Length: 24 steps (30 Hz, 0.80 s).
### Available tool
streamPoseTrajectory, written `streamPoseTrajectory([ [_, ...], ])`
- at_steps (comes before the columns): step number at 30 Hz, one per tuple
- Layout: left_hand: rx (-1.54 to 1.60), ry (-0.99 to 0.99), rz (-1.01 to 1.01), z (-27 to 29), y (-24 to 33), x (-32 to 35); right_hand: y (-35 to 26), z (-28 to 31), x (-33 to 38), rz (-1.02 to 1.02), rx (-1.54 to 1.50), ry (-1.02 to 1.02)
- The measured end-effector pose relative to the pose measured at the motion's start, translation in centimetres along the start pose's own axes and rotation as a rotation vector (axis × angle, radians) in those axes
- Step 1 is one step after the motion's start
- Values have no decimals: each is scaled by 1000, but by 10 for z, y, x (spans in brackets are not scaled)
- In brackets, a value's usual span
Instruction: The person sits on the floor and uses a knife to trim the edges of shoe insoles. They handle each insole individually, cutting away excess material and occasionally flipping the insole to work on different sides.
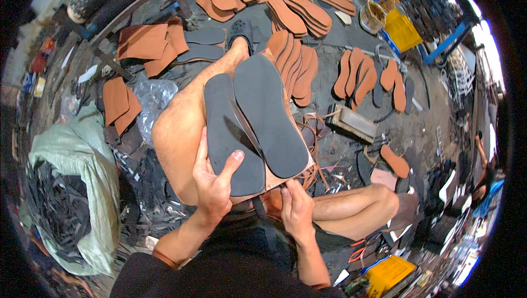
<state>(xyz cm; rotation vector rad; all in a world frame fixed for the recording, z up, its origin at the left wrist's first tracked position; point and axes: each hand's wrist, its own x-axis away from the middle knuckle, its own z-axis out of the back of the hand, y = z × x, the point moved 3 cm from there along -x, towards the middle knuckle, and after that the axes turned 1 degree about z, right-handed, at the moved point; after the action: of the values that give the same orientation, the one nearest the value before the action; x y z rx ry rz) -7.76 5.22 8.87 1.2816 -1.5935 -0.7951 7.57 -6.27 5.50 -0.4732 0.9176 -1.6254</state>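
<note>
Two black shoe soles (pixel 269 117) lie side by side on a tan sheet (pixel 283 179) over my lap. Its tan edge shows around the right sole and at the bottom. My left hand (pixel 215 185) grips the left black sole (pixel 225 139) from its outer side, thumb on top and fingers along and under the edge. At the sheet's lower edge, my right hand (pixel 297 207) is closed, with fingertips pinched together near a small dark thing. What that hand holds is mostly hidden. A dark shadow falls across the left sole.
Stacks of brown soles (pixel 307 15) cover the floor ahead, with more brown soles (pixel 355 76) at right. Brown sheets (pixel 145 45) lie left. A pale green sack (pixel 99 188) of black scraps stands beside me. A block-like tool (pixel 353 122) and orange-handled scissors (pixel 358 251) lie right.
</note>
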Motion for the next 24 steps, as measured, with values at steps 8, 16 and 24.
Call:
streamPoseTrajectory([
  [8,-141,-39,-8,9,0,12,24,-14,-43,-174,-252,-292],
  [16,-7,-69,17,4,-6,5,62,-109,-26,-263,-690,5],
  [24,-59,-38,-16,-5,-8,4,48,-122,-64,-137,-488,53],
])
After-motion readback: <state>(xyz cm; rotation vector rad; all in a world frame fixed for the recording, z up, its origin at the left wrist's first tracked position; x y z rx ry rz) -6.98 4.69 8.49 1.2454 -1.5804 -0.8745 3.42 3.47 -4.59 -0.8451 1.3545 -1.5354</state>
